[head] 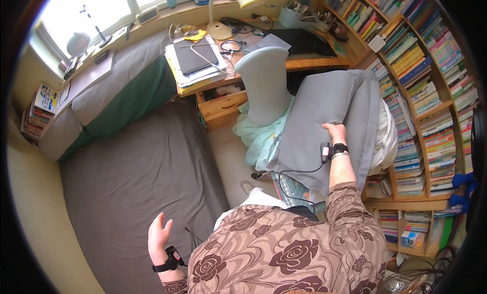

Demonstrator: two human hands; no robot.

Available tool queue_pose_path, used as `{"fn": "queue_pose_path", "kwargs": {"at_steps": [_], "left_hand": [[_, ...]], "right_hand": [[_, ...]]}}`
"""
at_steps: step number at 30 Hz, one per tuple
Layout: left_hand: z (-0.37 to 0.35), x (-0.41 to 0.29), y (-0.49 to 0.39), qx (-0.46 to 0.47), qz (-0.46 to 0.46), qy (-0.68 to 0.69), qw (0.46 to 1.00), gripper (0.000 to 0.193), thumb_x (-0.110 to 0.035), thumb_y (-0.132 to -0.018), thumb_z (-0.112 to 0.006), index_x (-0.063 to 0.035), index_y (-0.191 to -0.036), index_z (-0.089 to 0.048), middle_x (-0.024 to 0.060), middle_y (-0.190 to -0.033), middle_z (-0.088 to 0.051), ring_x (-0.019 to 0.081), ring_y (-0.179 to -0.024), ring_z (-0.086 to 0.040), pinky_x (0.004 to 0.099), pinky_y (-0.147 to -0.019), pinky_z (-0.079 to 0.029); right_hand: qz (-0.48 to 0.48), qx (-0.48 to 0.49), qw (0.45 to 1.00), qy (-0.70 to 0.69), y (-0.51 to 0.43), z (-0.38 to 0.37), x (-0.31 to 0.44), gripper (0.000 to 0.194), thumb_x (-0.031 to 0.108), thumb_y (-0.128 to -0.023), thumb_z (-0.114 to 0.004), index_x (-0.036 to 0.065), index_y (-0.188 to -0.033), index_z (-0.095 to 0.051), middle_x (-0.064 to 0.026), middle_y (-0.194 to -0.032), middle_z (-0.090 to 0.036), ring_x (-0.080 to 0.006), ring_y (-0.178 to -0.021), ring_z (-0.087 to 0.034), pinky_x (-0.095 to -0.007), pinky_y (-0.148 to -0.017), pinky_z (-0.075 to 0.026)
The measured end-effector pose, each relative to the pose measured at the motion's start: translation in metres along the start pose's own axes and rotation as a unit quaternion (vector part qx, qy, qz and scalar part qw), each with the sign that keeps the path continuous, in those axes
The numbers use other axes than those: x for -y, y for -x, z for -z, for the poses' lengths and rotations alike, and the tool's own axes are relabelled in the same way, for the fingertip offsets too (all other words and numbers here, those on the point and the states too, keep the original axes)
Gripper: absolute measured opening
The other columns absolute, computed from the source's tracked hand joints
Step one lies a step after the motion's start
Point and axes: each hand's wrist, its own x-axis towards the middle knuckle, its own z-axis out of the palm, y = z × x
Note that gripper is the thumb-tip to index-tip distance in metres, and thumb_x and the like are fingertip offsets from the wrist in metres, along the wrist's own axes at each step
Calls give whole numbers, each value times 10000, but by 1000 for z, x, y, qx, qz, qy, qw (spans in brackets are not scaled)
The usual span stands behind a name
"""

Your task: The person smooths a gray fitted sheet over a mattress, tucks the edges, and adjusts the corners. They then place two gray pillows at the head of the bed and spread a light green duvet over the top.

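Observation:
My right hand (336,132) is on a grey pillow (312,115) and grips its edge or a fold; the fingertips are partly hidden. Behind it, a second grey pillow or cushion cover (371,104) leans over white bedding (385,136). The pillows rest on a pile beside the desk chair. My left hand (159,231) is raised over the bed's dark grey sheet (152,172), fingers apart, holding nothing. A black strap with a small cabled device is on each wrist. Light green cloth (262,142) hangs around the base of the chair (264,81).
A wooden desk (315,62) at the top bears a closed laptop (194,54), papers, cables and a lamp (218,29); its drawer (224,106) is pulled out. Tall bookshelves (418,119) curve along the right. A window sill with small items runs along the upper left.

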Motion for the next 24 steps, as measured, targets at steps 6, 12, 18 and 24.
{"fn": "queue_pose_path", "kwargs": {"at_steps": [6,12,18,24], "left_hand": [[2,-21,2,-29,-151,21,988,511,-299,-862,-688,-4,-1263,-570,185,-1219,-624,328,-1139,-590,401,-960,-478],[-5,-24,-1,28,-170,93,981,626,-363,-863,-699,21,-1321,-514,196,-1286,-594,304,-1203,-570,375,-1003,-460],[-34,-34,-49,153,-143,503,839,1039,-248,-847,-744,-82,-1542,10,183,-1575,-212,261,-1434,-276,394,-1130,-306],[-43,-17,-57,35,-172,814,553,664,-237,-798,-746,-41,-1366,-462,120,-1321,-548,272,-1230,-514,422,-1039,-413]], "right_hand": [[357,-52,931,-64,65,72,74,331,154,-610,-815,-78,-781,-651,-124,-754,-694,-210,-687,-633,-361,-673,-512],[485,65,868,-85,216,150,121,538,46,-727,-768,-39,-1222,-575,-123,-1133,-643,-239,-1033,-594,-327,-979,-408],[542,313,763,-163,290,108,172,557,73,-647,-772,-16,-1165,-587,-60,-1058,-650,-163,-966,-589,-298,-891,-447],[480,631,604,-83,355,-91,256,489,127,-704,-675,-15,-1162,-582,-34,-991,-625,-107,-916,-566,-265,-828,-456]]}}
